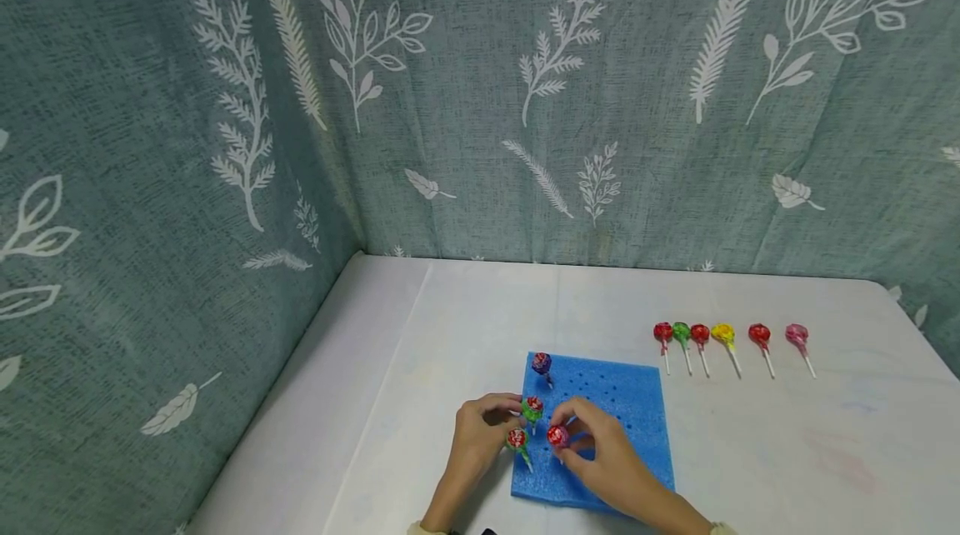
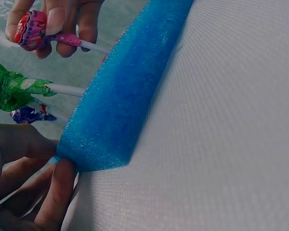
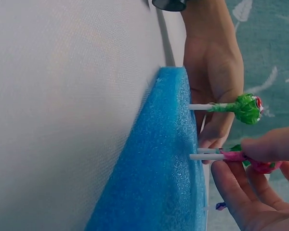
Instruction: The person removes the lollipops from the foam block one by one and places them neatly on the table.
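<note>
My right hand (image 1: 600, 452) pinches a lollipop with a red and pink wrapper (image 3: 267, 166), its white stick pointing down at the top of a blue foam block (image 1: 630, 410). The stick meets the foam; how deep it sits I cannot tell. At the block's left edge, the thumb and a finger of my left hand (image 2: 38, 178) grip the foam's corner. Beside that hand, two green-wrapped lollipops, a front one (image 1: 517, 438) and one behind it (image 1: 532, 408), stand on their sticks in the foam. Farther back stands a dark purple lollipop (image 1: 542, 364).
Small holes dot the foam's top. To the right on the white table (image 1: 750, 452), several lollipops lie in a row, among them a yellow one (image 1: 723, 332) and a pink one (image 1: 797, 334). A patterned green curtain (image 1: 465, 102) hangs behind and to the left.
</note>
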